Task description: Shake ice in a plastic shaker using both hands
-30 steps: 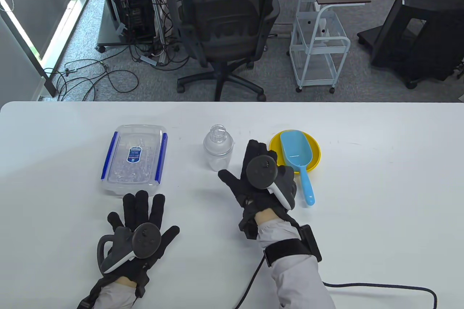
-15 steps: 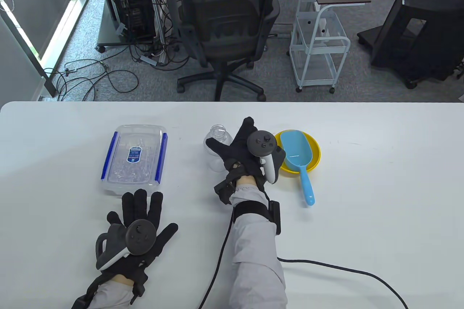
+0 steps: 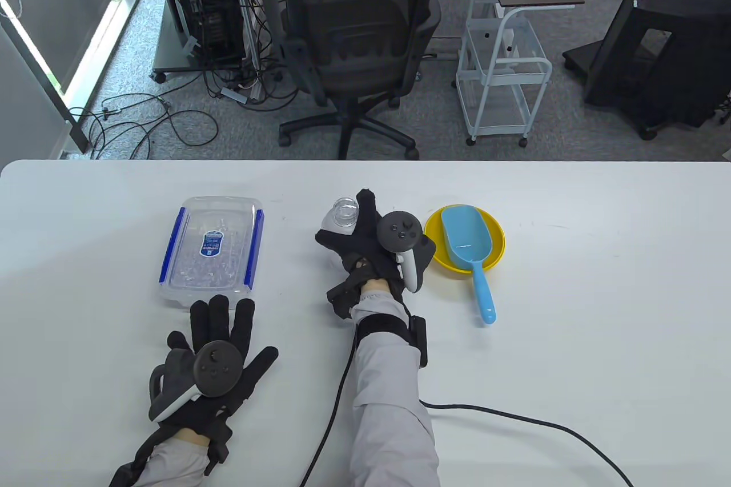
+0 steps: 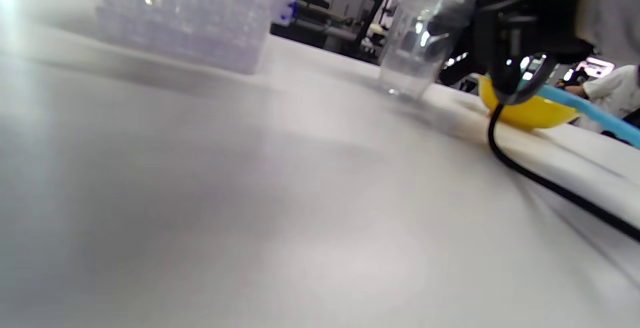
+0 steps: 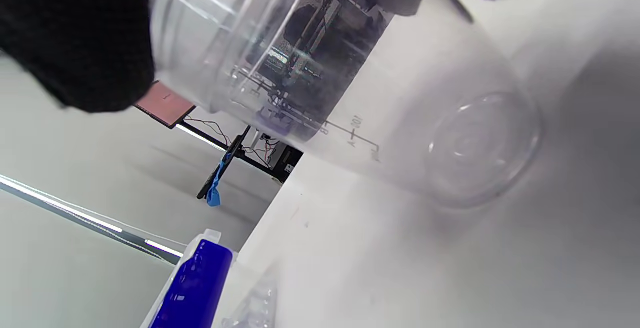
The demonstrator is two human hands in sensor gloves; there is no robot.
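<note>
The white tabletop (image 3: pixel 599 293) spans the whole table view, its far edge running straight across in front of the office chair (image 3: pixel 357 36). Taking the clear plastic shaker (image 3: pixel 342 218) near the middle as the landmark: the lidded ice box (image 3: pixel 212 249) with blue clips lies well to its left, with bare white surface between the two. Just to the shaker's right sits the yellow bowl (image 3: pixel 491 264), the blue scoop (image 3: pixel 471 256) lying in it with its handle running over the bowl's near rim onto the tabletop. Beyond the bowl to the right the surface runs bare to the table's end.

The shaker stands upright, its mouth uncovered. The right hand (image 3: pixel 380 250) wraps its side, thumb on the left and fingers around the far side; the right wrist view shows glove fabric against the clear wall, so this grip is clasping the shaker. The left hand (image 3: pixel 220 358) lies flat, near-left of the shaker and just nearer than the ice box, its fingers spread, its grip released. A black cable (image 3: pixel 514 421) trails across the near-right surface.
</note>
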